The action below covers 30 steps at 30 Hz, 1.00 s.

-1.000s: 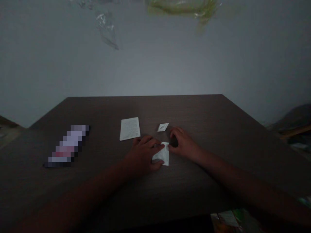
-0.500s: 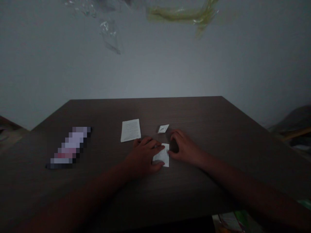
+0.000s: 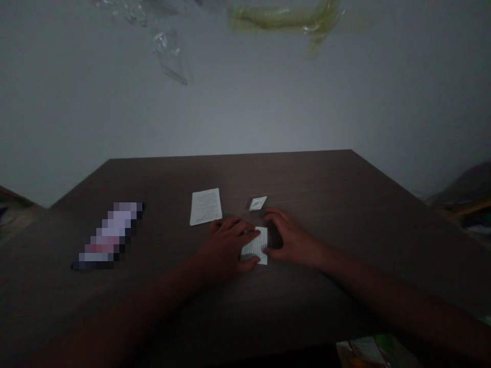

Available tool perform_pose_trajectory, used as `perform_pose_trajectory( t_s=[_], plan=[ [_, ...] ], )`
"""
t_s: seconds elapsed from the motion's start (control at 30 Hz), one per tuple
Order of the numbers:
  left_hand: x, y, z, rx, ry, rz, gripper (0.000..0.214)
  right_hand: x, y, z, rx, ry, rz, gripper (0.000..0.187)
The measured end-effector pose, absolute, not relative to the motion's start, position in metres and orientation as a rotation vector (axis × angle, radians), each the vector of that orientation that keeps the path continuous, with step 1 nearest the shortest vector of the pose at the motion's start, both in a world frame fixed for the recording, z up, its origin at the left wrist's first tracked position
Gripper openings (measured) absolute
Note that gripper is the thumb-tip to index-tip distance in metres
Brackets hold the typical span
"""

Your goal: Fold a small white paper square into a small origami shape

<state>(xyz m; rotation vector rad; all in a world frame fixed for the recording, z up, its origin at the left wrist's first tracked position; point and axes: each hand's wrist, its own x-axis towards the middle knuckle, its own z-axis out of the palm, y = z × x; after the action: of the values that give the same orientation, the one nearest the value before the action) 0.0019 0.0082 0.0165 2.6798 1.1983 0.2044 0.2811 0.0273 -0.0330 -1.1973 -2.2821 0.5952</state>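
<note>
On the dark wooden table point(image 3: 345, 194) a small printed paper point(image 3: 258, 246) lies flat between my two hands. My left hand point(image 3: 226, 248) rests on its left part, with the fingers laid across the sheet and the thumb at its lower edge. My right hand point(image 3: 289, 237) sits at its right edge, fingers curled down, thumb touching the paper's edge. A larger printed sheet point(image 3: 206, 206) lies just beyond my left hand. A small folded white paper piece point(image 3: 257, 203) lies beyond my right hand.
A long blurred-out object point(image 3: 109, 235) lies on the table's left side. A pale wall rises behind the table, with clear and yellowish plastic point(image 3: 284, 15) hanging at the top. Clutter shows at the right edge and below the table's front edge.
My right hand has slid slightly down along the paper's right edge, the thumb now lower on it. My left hand and the other papers have stayed put.
</note>
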Motion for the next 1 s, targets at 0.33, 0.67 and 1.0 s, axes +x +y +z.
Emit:
perform_pose_trajectory(
  t_s=[0.33,0.67,1.0],
  plan=[
    [0.000,0.013,0.005,2.717,1.158,0.253,0.061,0.282,0.061,-0.044,-1.389,-2.129,0.369,0.033],
    [-0.004,0.015,0.009,2.694,1.137,0.279,0.057,0.290,0.049,-0.033,-1.105,-2.334,0.439,0.030],
    [-0.005,0.016,0.010,2.721,1.126,0.230,0.056,0.287,0.046,-0.032,-1.004,-2.407,0.474,0.024]
  ],
)
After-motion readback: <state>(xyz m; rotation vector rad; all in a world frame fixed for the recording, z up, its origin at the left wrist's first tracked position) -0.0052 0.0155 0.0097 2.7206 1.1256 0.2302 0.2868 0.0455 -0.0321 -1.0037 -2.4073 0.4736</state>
